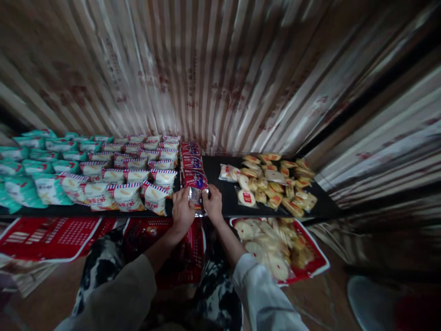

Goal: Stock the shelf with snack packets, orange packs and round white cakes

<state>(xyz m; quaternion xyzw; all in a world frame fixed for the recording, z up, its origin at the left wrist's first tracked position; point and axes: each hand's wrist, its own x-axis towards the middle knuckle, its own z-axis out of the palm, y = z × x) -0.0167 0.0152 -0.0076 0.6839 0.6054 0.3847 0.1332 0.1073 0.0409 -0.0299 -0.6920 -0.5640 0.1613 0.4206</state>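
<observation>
At the front edge of a black shelf (213, 174), my left hand (183, 210) and my right hand (212, 202) grip a shiny snack packet (197, 198) from its two sides. Its front end lies at the shelf edge. Behind it, a row of purple and red snack packets (192, 162) runs back toward the wall. Left of my left hand stand rows of white snack bags (124, 196) with red and blue striped tops. My fingers partly cover the packet.
Teal bags (51, 188) fill the shelf's left end. Gold-wrapped snacks (275, 186) lie loose on the right. Below are a red basket of snacks (319, 264), a red basket (198, 269) between my knees and another red basket (48, 236). A striped sheet (220, 73) hangs behind.
</observation>
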